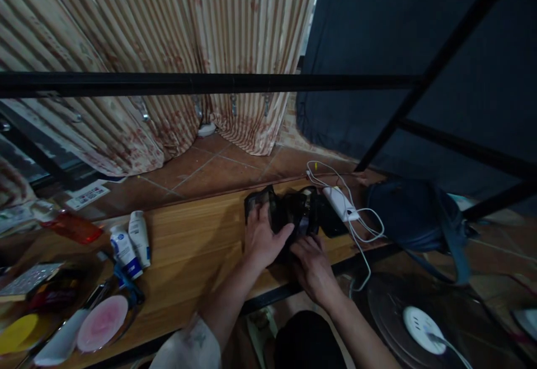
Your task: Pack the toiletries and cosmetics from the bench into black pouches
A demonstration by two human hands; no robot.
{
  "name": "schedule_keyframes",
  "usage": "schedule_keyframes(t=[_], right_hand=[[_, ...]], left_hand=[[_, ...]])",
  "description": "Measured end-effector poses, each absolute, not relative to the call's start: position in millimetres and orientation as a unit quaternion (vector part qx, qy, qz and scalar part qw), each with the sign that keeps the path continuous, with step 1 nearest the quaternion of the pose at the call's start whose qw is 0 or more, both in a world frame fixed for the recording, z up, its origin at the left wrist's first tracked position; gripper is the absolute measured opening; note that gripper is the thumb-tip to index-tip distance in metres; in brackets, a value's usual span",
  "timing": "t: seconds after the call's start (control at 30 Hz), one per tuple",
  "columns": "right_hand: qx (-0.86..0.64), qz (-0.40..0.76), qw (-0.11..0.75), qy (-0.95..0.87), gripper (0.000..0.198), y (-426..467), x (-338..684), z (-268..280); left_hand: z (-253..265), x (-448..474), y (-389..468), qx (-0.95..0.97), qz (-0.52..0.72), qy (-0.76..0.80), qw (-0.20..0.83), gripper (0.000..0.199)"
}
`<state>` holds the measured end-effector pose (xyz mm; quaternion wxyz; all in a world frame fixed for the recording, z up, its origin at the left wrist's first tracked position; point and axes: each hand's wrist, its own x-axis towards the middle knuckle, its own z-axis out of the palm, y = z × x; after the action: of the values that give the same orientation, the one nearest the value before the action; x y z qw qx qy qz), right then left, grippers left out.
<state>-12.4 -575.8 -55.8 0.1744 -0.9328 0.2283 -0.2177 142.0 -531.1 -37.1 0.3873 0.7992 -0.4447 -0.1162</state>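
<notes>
A crumpled black bag, thin and partly see-through, lies on the wooden bench. On its left part rests my left hand, fingers laid out and thumb spread apart. My right hand is at the bag's near right edge, its fingers curled against the black material. What is inside the bag cannot be made out. Close to the right of it are a dark flat object and a white power strip with white cables.
White tubes, a bottle of red liquid and a pink round lid stand at left. A dark blue bag sits at right, above a round stool with a white socket unit. A black bar crosses ahead.
</notes>
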Motion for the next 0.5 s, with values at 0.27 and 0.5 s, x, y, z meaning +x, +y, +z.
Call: schedule_keyframes(t=[0.27, 0.5], right_hand=[[-0.945, -0.195, 0.174, 0.195, 0.027, -584, -19, -60], [-0.972, -0.145, 0.135, 0.124, 0.02, -582, -17, -68]], left_hand=[[-20, 157, -552, 0.833, -0.099, -0.449, 0.306, 0.07], [-35, 218, -509, 0.776, -0.16, -0.349, 0.5, 0.074]])
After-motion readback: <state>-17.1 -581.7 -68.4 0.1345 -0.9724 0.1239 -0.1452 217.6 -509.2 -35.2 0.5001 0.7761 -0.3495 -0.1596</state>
